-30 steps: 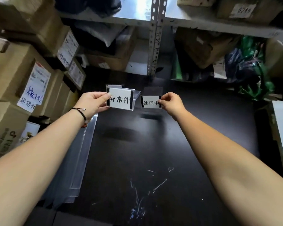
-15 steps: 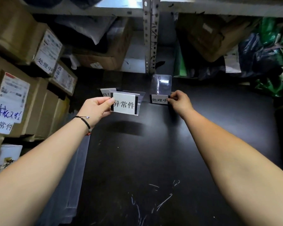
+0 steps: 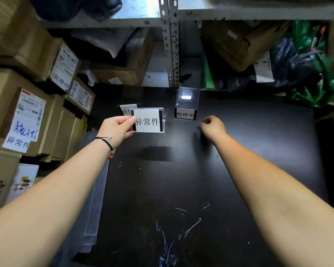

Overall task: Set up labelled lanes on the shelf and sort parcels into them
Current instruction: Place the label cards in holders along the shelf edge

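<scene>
**Below the steel upright, a second lane marker goes down**

On the black shelf board (image 3: 239, 170) directly below the perforated steel upright (image 3: 171, 45), the clear stand labelled 处理中 (image 3: 185, 113) now stands on its own, upright and facing the person. A second ago it was in the air, pinched in the right hand (image 3: 213, 127). That hand has let go and drawn back to just right of the stand, its fingers loosely curled with nothing in them.

The left hand (image 3: 117, 130), below and left of the upright, grips the 异常件 stand (image 3: 148, 121) by its left edge between thumb and fingers, clear of the board, as it did a second ago. Behind it, further left of the upright, a third stand (image 3: 124, 109) peeks out, its label mostly hidden. Cardboard parcels (image 3: 27, 116) bearing handwritten slips are stacked far left of the upright.

By this showing two lanes are marked. The 异常件 stand looks next to be set, likely on the bare board right of the upright, and sorting has not begun.
</scene>
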Tool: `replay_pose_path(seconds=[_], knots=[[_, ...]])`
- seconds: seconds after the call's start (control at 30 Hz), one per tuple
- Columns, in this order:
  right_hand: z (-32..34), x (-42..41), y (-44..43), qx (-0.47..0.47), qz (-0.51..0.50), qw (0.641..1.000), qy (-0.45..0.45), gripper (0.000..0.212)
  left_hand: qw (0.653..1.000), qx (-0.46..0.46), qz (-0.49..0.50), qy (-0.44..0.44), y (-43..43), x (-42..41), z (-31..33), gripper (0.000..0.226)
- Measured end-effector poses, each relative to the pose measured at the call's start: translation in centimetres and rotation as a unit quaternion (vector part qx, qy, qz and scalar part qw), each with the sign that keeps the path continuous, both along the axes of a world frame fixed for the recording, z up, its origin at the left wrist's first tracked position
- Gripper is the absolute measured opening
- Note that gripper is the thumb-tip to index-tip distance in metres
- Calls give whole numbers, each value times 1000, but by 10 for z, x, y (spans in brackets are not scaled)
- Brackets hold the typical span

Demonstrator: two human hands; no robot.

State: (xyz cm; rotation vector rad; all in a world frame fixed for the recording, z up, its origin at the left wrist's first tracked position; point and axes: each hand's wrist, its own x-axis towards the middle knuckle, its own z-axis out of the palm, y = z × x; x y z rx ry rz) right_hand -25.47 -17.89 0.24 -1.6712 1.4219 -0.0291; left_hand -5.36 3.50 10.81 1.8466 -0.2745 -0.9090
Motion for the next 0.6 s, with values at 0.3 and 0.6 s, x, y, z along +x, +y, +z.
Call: replay_pose_path(seconds=[0.3, 0.6], knots=[[113, -29, 109, 60, 17, 985, -158, 20, 999, -32, -26, 35, 32, -53, 43, 7], [237, -76, 190, -138, -127, 924, -335, 26, 984, -148, -95, 21, 49, -111, 129, 12]])
